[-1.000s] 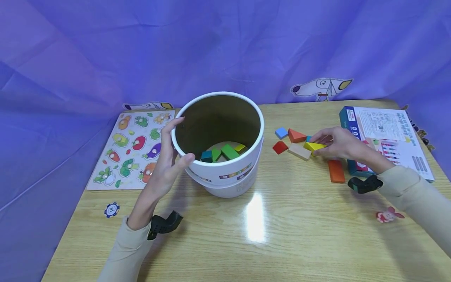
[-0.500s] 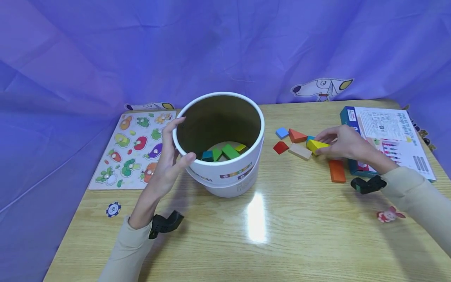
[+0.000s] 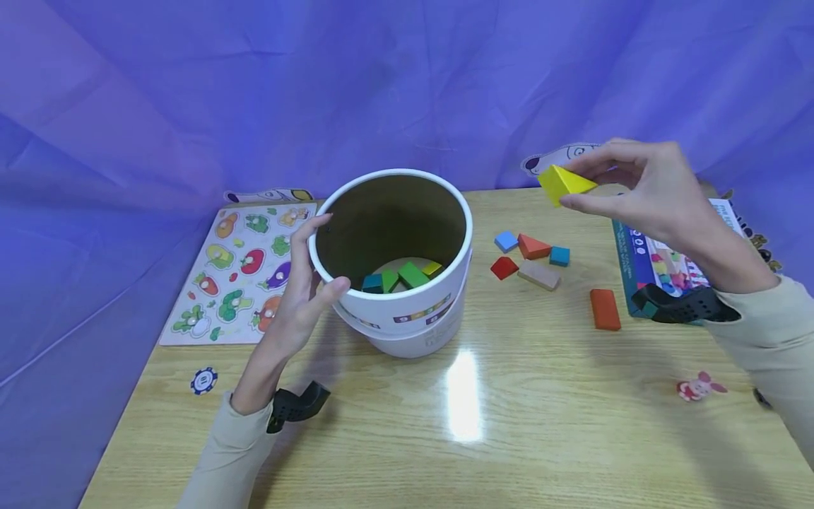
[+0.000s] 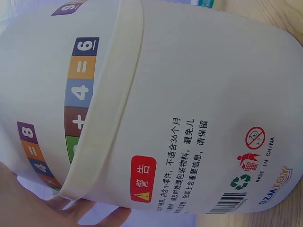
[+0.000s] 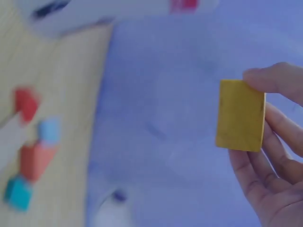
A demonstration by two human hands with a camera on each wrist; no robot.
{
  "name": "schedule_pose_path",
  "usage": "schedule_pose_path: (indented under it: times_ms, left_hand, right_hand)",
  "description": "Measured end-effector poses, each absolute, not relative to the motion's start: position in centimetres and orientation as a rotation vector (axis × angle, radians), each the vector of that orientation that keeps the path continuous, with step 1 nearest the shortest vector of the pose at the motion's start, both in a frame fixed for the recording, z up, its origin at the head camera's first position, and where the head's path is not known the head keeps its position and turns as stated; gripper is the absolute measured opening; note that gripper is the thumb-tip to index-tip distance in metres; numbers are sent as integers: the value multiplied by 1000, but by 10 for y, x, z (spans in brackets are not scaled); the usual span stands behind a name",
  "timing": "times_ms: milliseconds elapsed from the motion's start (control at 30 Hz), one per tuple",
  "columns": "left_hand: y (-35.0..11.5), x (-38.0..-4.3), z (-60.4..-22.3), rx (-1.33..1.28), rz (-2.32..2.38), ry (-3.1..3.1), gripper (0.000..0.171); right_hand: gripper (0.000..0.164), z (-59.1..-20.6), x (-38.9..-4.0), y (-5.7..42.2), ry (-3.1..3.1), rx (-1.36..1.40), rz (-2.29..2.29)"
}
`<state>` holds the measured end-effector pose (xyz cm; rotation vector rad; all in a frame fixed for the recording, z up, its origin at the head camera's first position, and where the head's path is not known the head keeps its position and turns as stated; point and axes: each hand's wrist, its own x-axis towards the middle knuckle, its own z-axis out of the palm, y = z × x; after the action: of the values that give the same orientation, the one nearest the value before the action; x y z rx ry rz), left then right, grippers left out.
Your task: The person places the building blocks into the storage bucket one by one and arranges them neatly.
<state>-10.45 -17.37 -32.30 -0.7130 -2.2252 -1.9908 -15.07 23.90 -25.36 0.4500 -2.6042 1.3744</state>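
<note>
My left hand [image 3: 295,311] holds the white bucket [image 3: 375,309] at its left side, thumb and fingertips at the rim. Printed number sums and a carry strap [image 4: 111,94] show on the bucket's wall in the left wrist view. Green, teal and yellow blocks lie inside on its floor. Raised above the table at the right, my right hand [image 3: 661,191] pinches a yellow triangular block [image 3: 555,185] between thumb and fingers. The right wrist view shows a flat rectangular face of this yellow block [image 5: 240,116].
Below the right hand lie a blue block [image 3: 506,241], an orange-red triangle [image 3: 533,247], a teal block [image 3: 559,256], a red block [image 3: 504,267], a plain wooden block [image 3: 538,274] and an orange-red block [image 3: 605,309]. A vegetable puzzle board [image 3: 235,283], poker chip [image 3: 204,380], box [image 3: 668,272] and pig figure [image 3: 700,387] surround them.
My right hand has lifted the yellow triangular block off the table, up and toward the back, uncovering the teal block. My left hand stays at the bucket.
</note>
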Motion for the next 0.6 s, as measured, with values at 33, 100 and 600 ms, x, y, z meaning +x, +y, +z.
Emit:
schedule_pose_path:
  times_ms: [33, 100, 600]
  left_hand:
    - [-174, -104, -323, -708, -1988, -2228, 77]
    - [-175, -104, -324, -704, -1985, -2228, 77]
    - [-175, -104, -323, -683, -1981, -2246, 76]
  right_hand:
    - [39, -247, -149, 229, -2554, 508, 1395]
    - [38, -237, -146, 208, -2464, 630, 1444]
    - [35, -237, -151, 90, -2441, 1142, 1480]
